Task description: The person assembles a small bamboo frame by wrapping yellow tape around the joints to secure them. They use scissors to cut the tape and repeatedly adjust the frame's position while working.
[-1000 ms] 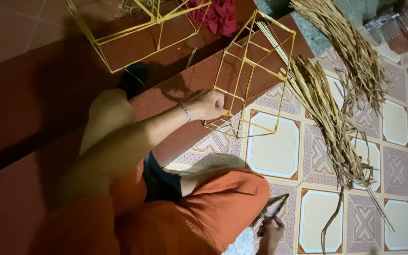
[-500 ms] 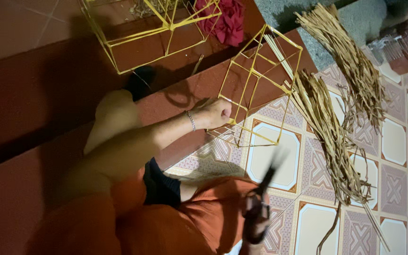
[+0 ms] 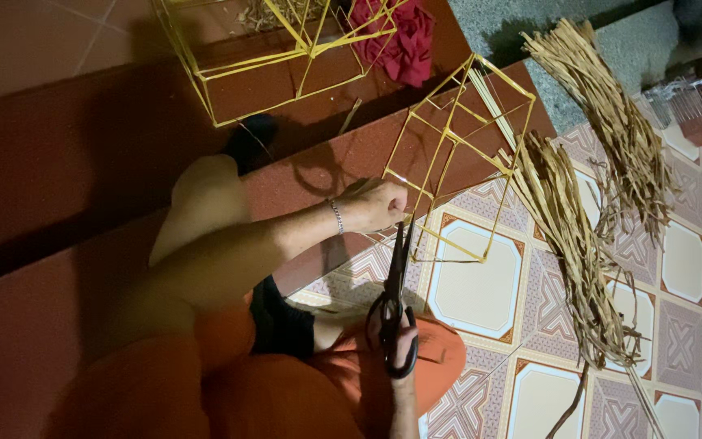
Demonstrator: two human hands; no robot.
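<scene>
Nearest the camera, the right hand (image 3: 402, 345) has its fingers threaded through the loop handles of a pair of black-handled metal scissors (image 3: 394, 297), its grip pressed around them; the blades point up and away toward the other hand. Orange cloth covers the person's lap just beneath. Beyond it, the left hand (image 3: 377, 205), a thin chain bracelet at the wrist, is curled into a fist, its grip pinching a lower strut of a box-shaped lantern frame of thin yellow sticks (image 3: 457, 154). The scissor tips reach that same corner, just under the fist; whether the blades are parted cannot be told. The frame stands tilted, part on the dark red step (image 3: 83, 162) and part over the patterned floor tiles (image 3: 481, 293), glossy, in white, maroon and orange. Just beside the frame on its far side lies a long bundle of dry, straw-coloured fibrous strips (image 3: 578, 236), frayed and curling, with a second like bundle (image 3: 611, 114) beyond. Farther off on the step sits a larger yellow stick frame (image 3: 278, 57), with a crumpled red cloth (image 3: 396, 41) against it
</scene>
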